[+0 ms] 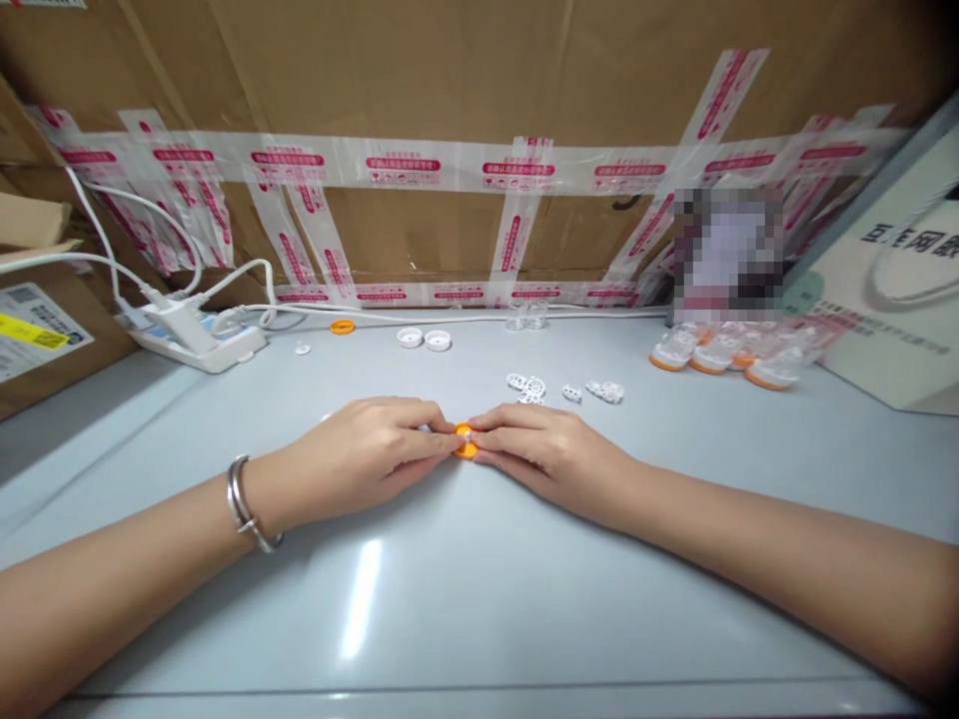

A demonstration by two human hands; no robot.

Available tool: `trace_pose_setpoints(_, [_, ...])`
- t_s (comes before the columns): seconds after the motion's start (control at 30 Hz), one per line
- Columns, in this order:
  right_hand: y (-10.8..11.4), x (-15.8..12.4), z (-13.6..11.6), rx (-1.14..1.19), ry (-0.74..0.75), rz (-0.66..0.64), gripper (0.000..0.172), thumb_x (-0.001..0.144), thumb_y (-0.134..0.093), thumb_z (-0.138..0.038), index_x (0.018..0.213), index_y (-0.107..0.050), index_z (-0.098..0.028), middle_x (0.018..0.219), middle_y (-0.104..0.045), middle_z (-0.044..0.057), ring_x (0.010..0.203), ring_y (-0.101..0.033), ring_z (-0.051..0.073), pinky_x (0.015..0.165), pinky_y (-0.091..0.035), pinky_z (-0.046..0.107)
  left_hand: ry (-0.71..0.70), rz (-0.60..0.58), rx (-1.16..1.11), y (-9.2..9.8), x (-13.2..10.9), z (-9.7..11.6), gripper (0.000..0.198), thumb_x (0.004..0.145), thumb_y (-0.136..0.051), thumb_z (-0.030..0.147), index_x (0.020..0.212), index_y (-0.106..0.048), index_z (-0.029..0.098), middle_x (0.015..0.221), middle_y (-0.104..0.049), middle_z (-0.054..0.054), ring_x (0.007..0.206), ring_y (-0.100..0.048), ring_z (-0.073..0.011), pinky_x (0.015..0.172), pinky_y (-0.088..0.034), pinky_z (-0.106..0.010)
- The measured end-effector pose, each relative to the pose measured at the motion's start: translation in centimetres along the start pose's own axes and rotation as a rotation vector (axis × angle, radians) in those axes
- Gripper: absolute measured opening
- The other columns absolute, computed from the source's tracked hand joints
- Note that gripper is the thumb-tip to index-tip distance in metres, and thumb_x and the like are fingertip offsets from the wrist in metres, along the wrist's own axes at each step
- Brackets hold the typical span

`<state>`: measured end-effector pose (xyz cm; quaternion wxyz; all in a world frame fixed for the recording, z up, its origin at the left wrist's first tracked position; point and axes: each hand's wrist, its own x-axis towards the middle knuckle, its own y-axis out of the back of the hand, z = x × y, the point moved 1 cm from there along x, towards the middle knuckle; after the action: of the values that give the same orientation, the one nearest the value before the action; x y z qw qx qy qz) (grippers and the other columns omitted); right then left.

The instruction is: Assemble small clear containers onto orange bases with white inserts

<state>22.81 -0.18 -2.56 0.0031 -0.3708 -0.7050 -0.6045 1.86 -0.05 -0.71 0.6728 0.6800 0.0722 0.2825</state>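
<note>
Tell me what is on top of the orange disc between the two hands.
A small pale piece shows near the middle of the orange disc. The left hand and right hand cover its sides, so anything there is hidden.

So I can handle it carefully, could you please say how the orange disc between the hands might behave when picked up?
The orange disc is probably light, being small beside the fingers. Its even, plastic-looking surface suggests stiffness. Its round edge might let it roll if dropped.
</note>
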Motion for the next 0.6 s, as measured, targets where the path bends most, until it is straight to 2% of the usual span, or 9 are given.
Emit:
trace_pose_setpoints(0.17, [0.1,0.3,-0.2,-0.002,-0.019,-0.04,0.022,0.09,-0.043,-0.023,0.096,-0.063,-0.018,0.097,-0.063,0.009,0.083,-0.062,0.015,0.073,-0.052,0.028,0.0,-0.016,0.057,0.0,0.0,0.2,0.028,0.092,-0.038,0.023,0.104,-0.063,0.02,0.094,-0.064,-0.007,0.08,-0.062,-0.0149,0.071,-0.05,-0.027])
trace_pose_setpoints(0.37, [0.3,0.5,-0.2,0.066,-0.046,-0.015,0.021,0.09,-0.043,-0.024,0.096,-0.062,-0.018,0.096,-0.063,0.008,0.087,-0.06,0.016,0.078,-0.05,0.029,-0.01,-0.031,-0.009,0.5,0.1,-0.4,0.028,0.091,-0.04,0.021,0.112,-0.059,0.022,0.102,-0.064,-0.005,0.087,-0.061,-0.014,0.078,-0.049,-0.026])
trace_pose_setpoints(0.47, [0.5,0.5,-0.3,0.096,-0.046,0.006,0.019,0.088,-0.045,-0.024,0.099,-0.061,-0.02,0.1,-0.063,0.007,0.091,-0.06,0.016,0.082,-0.049,0.03,0.077,0.144,0.011,1.7,0.0,-2.8,0.026,0.089,-0.042,0.022,0.106,-0.061,0.018,0.103,-0.064,-0.006,0.092,-0.06,-0.0152,0.083,-0.048,-0.028])
trace_pose_setpoints(0.53, [0.6,0.5,-0.4,0.115,-0.053,0.011,0.019,0.087,-0.047,-0.024,0.1,-0.061,-0.02,0.101,-0.063,0.008,0.092,-0.06,0.016,0.082,-0.049,0.03,0.271,0.285,0.072,2.6,-0.5,-5.4,0.025,0.089,-0.042,0.023,0.103,-0.062,0.016,0.103,-0.065,-0.008,0.093,-0.061,-0.0174,0.084,-0.048,-0.031])
trace_pose_setpoints(0.6, [0.7,0.5,-0.4,0.131,-0.061,0.006,0.019,0.086,-0.049,-0.024,0.1,-0.06,-0.019,0.101,-0.063,0.008,0.092,-0.06,0.016,0.082,-0.049,0.03,0.448,0.294,0.171,3.2,-1.3,-8.3,0.027,0.086,-0.045,0.027,0.104,-0.061,0.015,0.102,-0.066,-0.01,0.091,-0.061,-0.0218,0.082,-0.048,-0.037])
